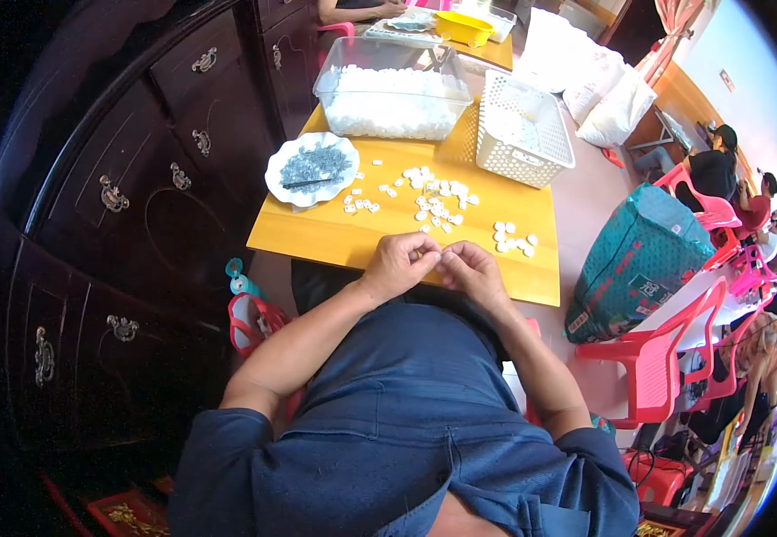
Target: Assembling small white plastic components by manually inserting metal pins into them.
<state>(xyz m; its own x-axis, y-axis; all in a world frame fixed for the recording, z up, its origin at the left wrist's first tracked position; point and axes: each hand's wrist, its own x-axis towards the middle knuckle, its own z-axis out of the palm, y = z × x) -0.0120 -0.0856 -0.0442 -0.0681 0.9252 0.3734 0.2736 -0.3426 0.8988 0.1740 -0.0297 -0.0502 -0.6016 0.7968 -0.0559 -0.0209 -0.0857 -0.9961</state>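
Note:
My left hand [402, 262] and my right hand [473, 271] meet at the near edge of the yellow table [317, 234]. Thumbs and fingertips of both are pinched together around something too small to make out. Just beyond them lie several small white plastic pieces [442, 201], some round, some rectangular with holes. A separate group of round white pieces [512, 240] sits to the right. On the left, a white scalloped plate [279, 183] holds a heap of small grey-blue parts [317, 166], with a dark thin tool [306, 183] lying across them.
A clear plastic bin [397, 121] full of white pieces and a white perforated basket [523, 166] stand at the table's far side. Dark wooden cabinets [151, 179] line the left. A teal woven bag [644, 255] and pink chairs [644, 362] are right. Other people sit beyond.

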